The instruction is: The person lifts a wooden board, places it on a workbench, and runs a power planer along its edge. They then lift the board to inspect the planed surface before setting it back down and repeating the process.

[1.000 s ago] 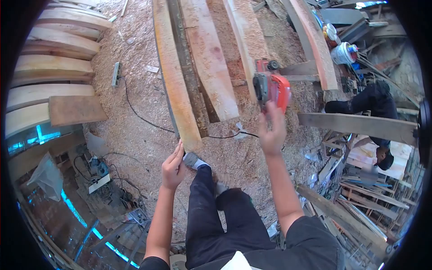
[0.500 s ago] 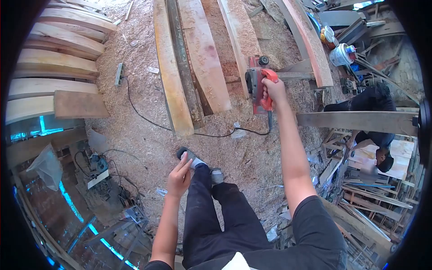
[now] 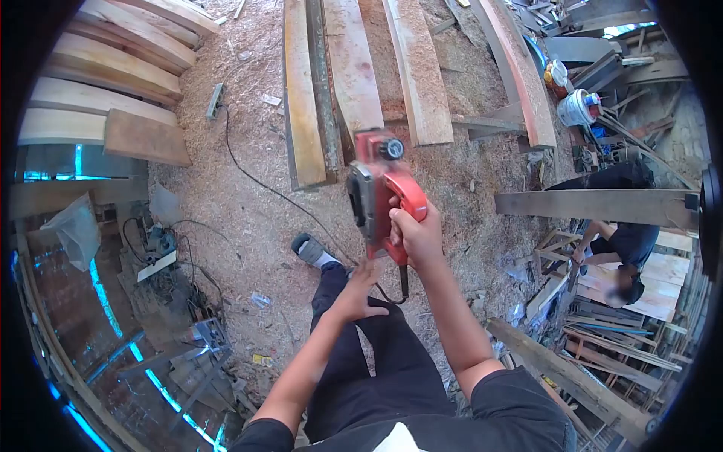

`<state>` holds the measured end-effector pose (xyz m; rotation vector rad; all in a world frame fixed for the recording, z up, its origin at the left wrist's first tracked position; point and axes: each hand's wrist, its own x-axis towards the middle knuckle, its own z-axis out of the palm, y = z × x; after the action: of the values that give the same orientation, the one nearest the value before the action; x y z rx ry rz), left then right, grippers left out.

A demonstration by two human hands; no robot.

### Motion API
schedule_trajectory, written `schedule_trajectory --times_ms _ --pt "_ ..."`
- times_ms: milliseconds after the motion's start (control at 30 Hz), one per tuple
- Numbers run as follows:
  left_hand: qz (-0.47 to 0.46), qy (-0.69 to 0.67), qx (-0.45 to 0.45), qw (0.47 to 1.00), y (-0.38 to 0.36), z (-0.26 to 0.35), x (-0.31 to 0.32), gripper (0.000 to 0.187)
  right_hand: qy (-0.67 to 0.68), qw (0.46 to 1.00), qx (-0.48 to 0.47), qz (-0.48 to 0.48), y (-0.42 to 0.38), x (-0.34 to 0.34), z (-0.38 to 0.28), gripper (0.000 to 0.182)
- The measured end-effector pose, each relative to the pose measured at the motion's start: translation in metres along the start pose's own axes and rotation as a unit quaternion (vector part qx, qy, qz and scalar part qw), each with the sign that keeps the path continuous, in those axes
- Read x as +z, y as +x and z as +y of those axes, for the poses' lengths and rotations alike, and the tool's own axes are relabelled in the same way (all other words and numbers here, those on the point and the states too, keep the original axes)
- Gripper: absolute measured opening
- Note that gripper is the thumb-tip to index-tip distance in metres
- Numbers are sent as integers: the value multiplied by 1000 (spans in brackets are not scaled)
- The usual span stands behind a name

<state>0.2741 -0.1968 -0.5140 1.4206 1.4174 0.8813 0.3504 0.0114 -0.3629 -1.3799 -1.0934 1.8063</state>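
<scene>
Currently, right hand (image 3: 419, 235) is wrapped around the red handle (image 3: 407, 191) of the power planer (image 3: 364, 200), which is held up near the ends of the long planks (image 3: 303, 113), above the shavings-strewn floor (image 3: 248, 211). Left hand (image 3: 354, 297) has fingers extended, clamped on nothing, at the planer's rear; contact there cannot be told.

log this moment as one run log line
right hand: gripping red planer by handle | left hand: open, at planer's rear, contact unclear | wooden boards: ahead, side by side | cord: hangs from planer's rear
</scene>
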Motion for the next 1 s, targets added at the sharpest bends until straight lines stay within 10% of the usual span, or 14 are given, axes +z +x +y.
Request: schedule_trajectory --times_ms 100,200,567,800,1000 --pt "-61 76 26 995 -3 6 20 91 24 998 -36 -42 -37 18 -34 19" --pt "-21 -87 25 996 -26 -23 32 37 23 994 -78 -78 -78 28 -73 20" --pt "129 187 -232 946 -257 -97 -140 13 70 987 -112 -91 -245 0 -157 30" --pt "336 239 -88 907 -318 23 -194 44 -42 997 -15 -62 -270 -14 -133 23" --pt "366 166 -100 910 -318 95 -239 36 -167 982 53 -71 -225 15 -85 23"
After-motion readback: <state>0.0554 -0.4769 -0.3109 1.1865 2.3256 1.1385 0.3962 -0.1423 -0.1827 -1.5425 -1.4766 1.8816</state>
